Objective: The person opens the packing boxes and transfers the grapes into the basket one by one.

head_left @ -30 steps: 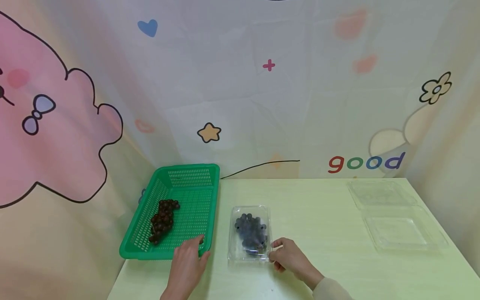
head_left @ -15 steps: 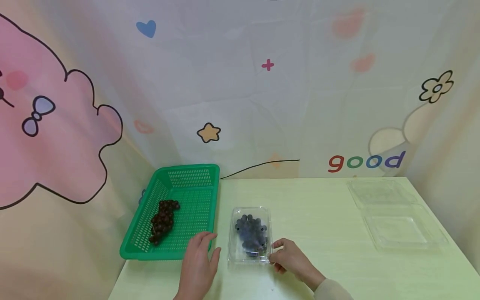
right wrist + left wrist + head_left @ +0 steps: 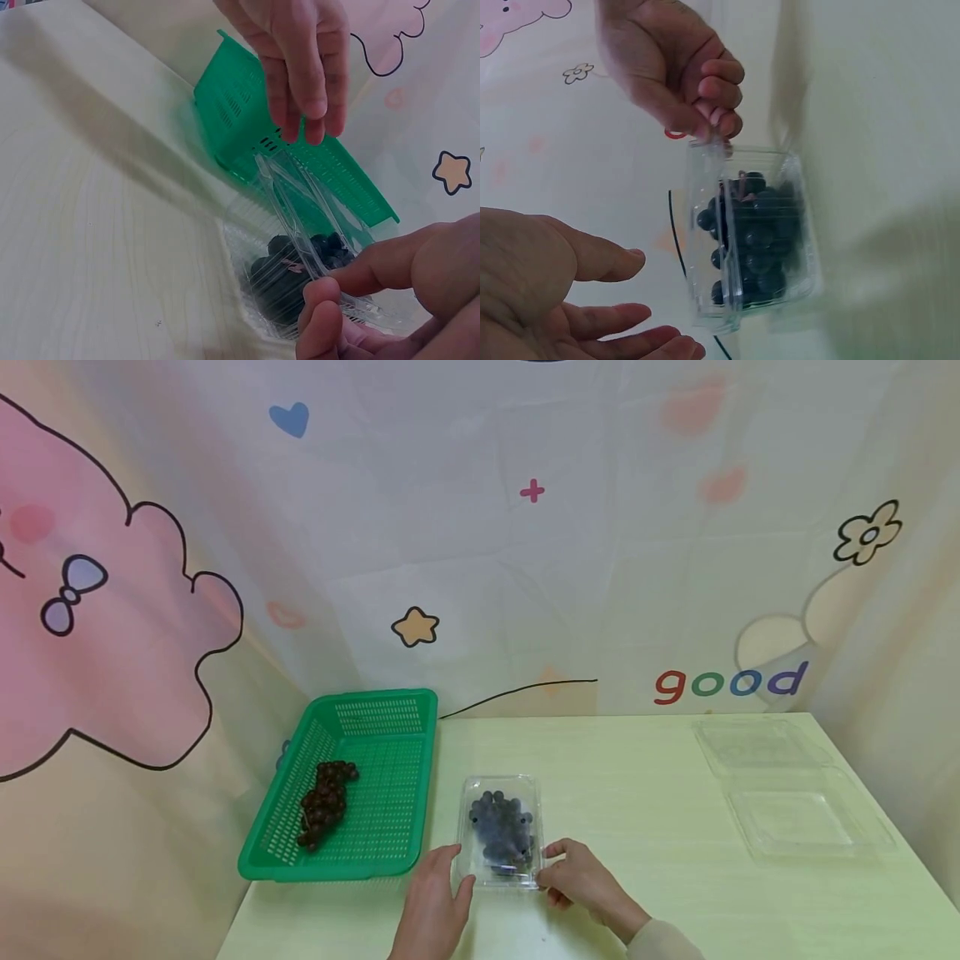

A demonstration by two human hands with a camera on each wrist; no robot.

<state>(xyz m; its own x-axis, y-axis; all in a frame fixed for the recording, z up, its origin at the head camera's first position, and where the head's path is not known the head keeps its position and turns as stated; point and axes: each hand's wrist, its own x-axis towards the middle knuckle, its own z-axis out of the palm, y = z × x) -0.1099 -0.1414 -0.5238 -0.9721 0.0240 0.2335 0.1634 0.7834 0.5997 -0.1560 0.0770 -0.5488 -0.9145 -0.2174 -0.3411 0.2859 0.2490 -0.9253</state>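
Note:
A clear plastic clamshell box (image 3: pixel 501 783) with dark grapes (image 3: pixel 501 831) inside stands on the table, its lid lying over them. My right hand (image 3: pixel 585 881) pinches the rim at the box's near right corner between thumb and curled fingers; the right wrist view shows this pinch (image 3: pixel 405 292) up close. On the other side, my left hand (image 3: pixel 435 902) is beside the near left corner, fingers spread and relaxed. In the left wrist view a gap shows between that left hand (image 3: pixel 547 292) and the box (image 3: pixel 712 319).
A green plastic basket (image 3: pixel 337 870) sits to the left, holding a bunch of dark red grapes (image 3: pixel 325 806). Another clear clamshell (image 3: pixel 783 822) lies unfolded at the table's right side. Behind the pale table (image 3: pixel 622 777) hangs a printed curtain (image 3: pixel 480 527).
My left hand has left the basket's near right corner and moved right to the box's left side, its fingers letting go of the rim area. My right hand keeps its pinch in place.

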